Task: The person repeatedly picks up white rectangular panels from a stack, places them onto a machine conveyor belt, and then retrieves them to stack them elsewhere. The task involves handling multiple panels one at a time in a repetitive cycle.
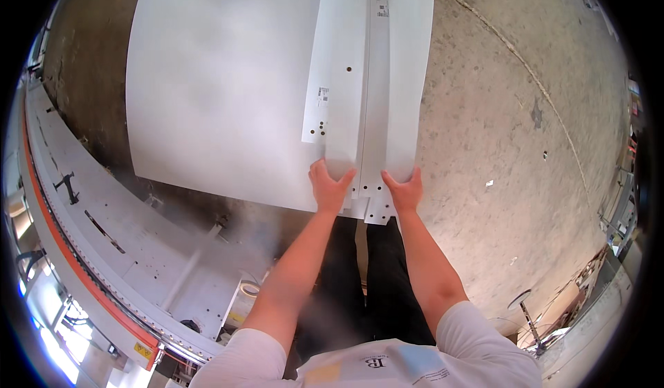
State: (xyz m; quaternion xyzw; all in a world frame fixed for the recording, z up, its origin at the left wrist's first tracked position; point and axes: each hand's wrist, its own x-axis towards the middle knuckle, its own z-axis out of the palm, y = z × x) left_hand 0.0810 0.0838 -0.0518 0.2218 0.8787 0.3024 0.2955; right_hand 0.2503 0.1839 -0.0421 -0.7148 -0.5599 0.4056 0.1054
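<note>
Several long white panels (377, 77) with drilled holes and small labels lie stacked lengthwise on a large white board (221, 84). My left hand (330, 186) grips the near end of the left panel. The near end of the right panel is held by my right hand (404, 189). Both hands sit side by side at the stack's near edge, with fingers curled over the panel ends. Another short panel (319, 63) pokes out on the stack's left side.
A long grey machine bed (117, 229) with an orange stripe curves along the left. Bare concrete floor (512, 125) spreads to the right, with small scraps on it. A stand with a round base (526, 305) is at the lower right.
</note>
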